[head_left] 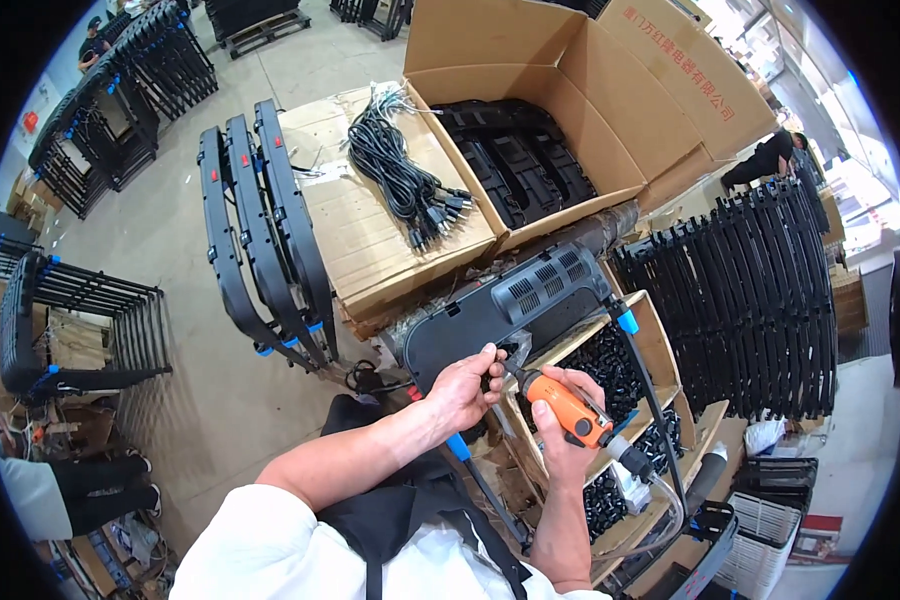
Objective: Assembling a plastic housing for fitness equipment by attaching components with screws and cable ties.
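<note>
My right hand (562, 425) is wrapped round an orange power screwdriver (568, 408) with a hose at its rear end. The tool points left, toward my left hand (462, 390). There the thumb and fingertips are pinched together beside the tool's tip; anything between them is too small to make out. Just beyond both hands lies a black plastic housing (450, 335) with a raised vented part (545, 283). It is joined to black tubes with blue pieces (627, 322). The hands hide part of the housing's near edge.
Wooden bins (653, 345) of small black parts stand under the housing. Beyond are a bundle of black cables (395, 165) on a cardboard box (355, 270) and an open carton (625, 120) of black plastic parts. Black frames (255, 225) stand left; more frames (740, 300) are stacked right. The hose (682, 515) trails below.
</note>
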Action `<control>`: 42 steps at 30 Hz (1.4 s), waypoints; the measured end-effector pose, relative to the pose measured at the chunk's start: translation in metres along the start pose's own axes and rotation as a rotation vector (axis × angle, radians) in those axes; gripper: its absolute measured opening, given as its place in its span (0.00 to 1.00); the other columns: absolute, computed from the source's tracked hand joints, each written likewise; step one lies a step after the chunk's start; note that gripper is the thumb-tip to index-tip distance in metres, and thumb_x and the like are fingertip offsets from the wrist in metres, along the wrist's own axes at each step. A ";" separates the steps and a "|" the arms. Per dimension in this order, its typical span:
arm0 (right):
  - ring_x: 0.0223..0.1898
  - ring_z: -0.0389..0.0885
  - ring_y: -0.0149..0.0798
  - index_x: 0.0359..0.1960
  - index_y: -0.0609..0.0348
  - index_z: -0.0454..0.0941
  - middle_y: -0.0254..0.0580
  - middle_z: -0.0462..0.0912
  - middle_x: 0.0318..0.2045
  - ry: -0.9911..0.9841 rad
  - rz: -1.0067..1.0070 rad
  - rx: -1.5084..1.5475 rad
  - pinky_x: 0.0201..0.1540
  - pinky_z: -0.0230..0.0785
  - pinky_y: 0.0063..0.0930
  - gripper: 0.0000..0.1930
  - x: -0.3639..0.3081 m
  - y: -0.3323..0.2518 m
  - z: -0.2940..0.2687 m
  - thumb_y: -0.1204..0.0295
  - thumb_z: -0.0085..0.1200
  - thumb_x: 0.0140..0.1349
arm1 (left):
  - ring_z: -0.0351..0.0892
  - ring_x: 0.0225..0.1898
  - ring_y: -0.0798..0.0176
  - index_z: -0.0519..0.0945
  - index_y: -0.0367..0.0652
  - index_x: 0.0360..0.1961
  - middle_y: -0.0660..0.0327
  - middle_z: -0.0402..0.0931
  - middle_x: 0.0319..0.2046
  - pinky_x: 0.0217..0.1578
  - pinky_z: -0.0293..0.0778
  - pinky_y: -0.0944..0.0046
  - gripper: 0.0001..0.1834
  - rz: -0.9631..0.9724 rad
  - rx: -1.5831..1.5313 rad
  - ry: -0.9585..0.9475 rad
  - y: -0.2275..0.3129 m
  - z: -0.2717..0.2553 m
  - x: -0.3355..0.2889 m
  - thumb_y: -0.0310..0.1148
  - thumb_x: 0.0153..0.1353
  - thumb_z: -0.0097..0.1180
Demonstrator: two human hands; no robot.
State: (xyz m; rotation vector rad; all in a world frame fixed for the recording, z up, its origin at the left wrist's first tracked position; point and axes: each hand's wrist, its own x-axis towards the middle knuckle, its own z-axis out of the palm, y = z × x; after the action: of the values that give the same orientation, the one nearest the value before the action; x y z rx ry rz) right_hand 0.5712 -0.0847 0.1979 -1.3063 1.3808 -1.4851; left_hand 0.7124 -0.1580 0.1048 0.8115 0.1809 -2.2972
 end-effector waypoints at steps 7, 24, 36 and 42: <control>0.58 0.81 0.43 0.61 0.65 0.69 0.55 0.82 0.55 0.075 0.049 -0.023 0.65 0.73 0.41 0.27 0.069 0.007 0.026 0.81 0.64 0.60 | 0.68 0.26 0.70 0.78 0.43 0.51 0.69 0.73 0.28 0.25 0.65 0.69 0.15 0.009 0.024 -0.022 0.043 0.018 0.025 0.43 0.79 0.49; 0.52 0.84 0.38 0.58 0.65 0.74 0.50 0.86 0.51 0.042 0.227 -0.262 0.61 0.75 0.35 0.25 0.185 0.049 0.046 0.79 0.67 0.59 | 0.86 0.45 0.45 0.83 0.49 0.57 0.52 0.86 0.42 0.41 0.81 0.47 0.21 0.650 1.936 0.033 0.150 -0.007 0.098 0.46 0.67 0.60; 0.53 0.83 0.36 0.59 0.63 0.74 0.45 0.84 0.51 -0.095 0.249 -0.370 0.59 0.75 0.31 0.25 0.197 0.063 0.055 0.75 0.68 0.61 | 0.87 0.37 0.47 0.82 0.49 0.59 0.54 0.85 0.35 0.33 0.81 0.48 0.21 0.772 2.017 -0.005 0.144 -0.017 0.105 0.44 0.68 0.59; 0.51 0.84 0.36 0.54 0.65 0.78 0.47 0.86 0.49 -0.150 0.217 -0.417 0.58 0.76 0.31 0.20 0.193 0.063 0.065 0.79 0.67 0.59 | 0.87 0.37 0.47 0.82 0.49 0.58 0.53 0.85 0.36 0.33 0.81 0.48 0.21 0.773 1.998 0.018 0.140 -0.020 0.105 0.44 0.68 0.59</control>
State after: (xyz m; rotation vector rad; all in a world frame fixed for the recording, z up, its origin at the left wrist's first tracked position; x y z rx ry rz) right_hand 0.5808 -0.2963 0.1696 -1.4277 1.7289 -0.9660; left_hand 0.7532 -0.3159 0.0390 1.2893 -2.2130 -1.0400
